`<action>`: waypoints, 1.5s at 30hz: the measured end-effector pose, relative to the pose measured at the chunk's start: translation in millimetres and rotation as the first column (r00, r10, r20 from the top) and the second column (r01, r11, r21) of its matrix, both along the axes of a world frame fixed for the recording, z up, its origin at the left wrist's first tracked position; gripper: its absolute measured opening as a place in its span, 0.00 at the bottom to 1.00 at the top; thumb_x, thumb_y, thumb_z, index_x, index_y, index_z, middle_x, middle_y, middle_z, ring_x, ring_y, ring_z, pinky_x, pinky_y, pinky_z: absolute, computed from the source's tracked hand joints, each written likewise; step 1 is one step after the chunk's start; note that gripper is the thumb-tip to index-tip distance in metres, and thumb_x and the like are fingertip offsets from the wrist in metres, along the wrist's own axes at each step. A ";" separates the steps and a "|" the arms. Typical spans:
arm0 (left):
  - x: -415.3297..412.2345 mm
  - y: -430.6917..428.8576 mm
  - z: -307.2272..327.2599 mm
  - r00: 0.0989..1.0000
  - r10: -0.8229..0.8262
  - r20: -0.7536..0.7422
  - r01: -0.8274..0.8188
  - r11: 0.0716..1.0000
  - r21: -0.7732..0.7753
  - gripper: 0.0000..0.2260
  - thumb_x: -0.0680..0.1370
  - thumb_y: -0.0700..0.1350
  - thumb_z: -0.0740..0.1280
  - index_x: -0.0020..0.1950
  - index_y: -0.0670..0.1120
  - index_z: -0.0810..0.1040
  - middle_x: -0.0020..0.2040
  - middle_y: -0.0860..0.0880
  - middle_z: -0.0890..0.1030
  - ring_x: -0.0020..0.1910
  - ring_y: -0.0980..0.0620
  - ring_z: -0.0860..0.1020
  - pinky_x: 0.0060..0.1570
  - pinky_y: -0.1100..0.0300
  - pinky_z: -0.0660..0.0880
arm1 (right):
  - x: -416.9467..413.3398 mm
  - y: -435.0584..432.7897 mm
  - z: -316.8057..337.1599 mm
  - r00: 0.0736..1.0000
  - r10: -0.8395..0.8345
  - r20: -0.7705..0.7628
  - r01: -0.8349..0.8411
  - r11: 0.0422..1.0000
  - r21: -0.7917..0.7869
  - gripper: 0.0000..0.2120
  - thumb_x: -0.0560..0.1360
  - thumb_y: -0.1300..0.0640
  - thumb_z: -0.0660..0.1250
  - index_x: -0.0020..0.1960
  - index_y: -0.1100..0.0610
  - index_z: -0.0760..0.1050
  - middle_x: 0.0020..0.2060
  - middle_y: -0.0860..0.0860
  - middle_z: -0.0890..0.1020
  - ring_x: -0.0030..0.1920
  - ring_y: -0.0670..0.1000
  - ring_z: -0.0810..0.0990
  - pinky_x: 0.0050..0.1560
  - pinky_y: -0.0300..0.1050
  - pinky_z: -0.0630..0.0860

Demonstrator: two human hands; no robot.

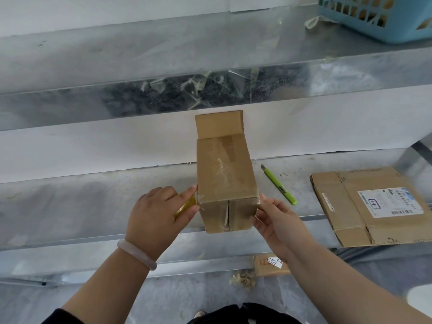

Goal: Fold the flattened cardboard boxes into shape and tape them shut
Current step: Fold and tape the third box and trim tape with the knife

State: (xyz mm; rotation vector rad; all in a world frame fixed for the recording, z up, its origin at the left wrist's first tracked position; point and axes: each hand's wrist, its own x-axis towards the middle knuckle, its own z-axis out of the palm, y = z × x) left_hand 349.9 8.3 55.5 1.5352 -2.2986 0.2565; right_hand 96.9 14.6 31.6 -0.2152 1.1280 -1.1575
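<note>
Gripping a yellowish translucent tape roll [185, 206] in the left hand [159, 213], fingers curled round it, one fingertip touching the near left edge of the brown folded cardboard box [225, 174]. Lying lengthwise on the grey metal bench [93, 206], between both hands: top glossy with wrinkled clear tape, near end's centre seam partly taped, far flap upright. Pinched at the near right corner by the right hand [273, 220], thumb above, fingers on the side. Below, a small cardboard scrap [264, 267] with handwritten "5391". Further right, a lime-green utility knife [279, 185], then a flattened brown cardboard box [346, 206] bearing a white printed label [390, 202], print too small to read.
</note>
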 end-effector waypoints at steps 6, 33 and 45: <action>0.2 0.1 0.7 1.000 0.006 -0.019 -0.006 1.000 0.017 0.23 0.77 0.61 0.56 0.62 0.51 0.80 0.35 0.53 0.75 0.33 0.52 0.74 0.34 0.59 0.72 | -3.6 2.4 -9.3 0.942 0.112 -0.316 -0.096 0.993 0.064 0.06 0.79 0.60 0.66 0.55 0.59 0.78 0.45 0.54 0.82 0.43 0.52 0.81 0.45 0.47 0.81; -0.9 0.5 -0.2 0.989 0.016 -0.145 -0.007 0.998 0.062 0.22 0.77 0.61 0.57 0.62 0.53 0.80 0.34 0.54 0.74 0.33 0.53 0.74 0.33 0.59 0.76 | -17.4 -34.0 2.8 -0.048 -0.676 -0.735 -0.905 0.340 -0.254 0.17 0.79 0.47 0.65 0.65 0.49 0.78 0.64 0.45 0.79 0.71 0.53 0.71 0.67 0.57 0.71; 0.9 -5.0 -8.0 0.985 -0.036 -0.170 0.040 0.999 0.022 0.20 0.77 0.61 0.59 0.61 0.54 0.81 0.35 0.52 0.74 0.33 0.52 0.75 0.33 0.55 0.77 | 39.4 -31.9 10.3 -0.269 -0.699 -0.662 -0.912 0.406 -0.057 0.20 0.81 0.46 0.57 0.70 0.48 0.74 0.67 0.45 0.76 0.68 0.54 0.75 0.67 0.55 0.72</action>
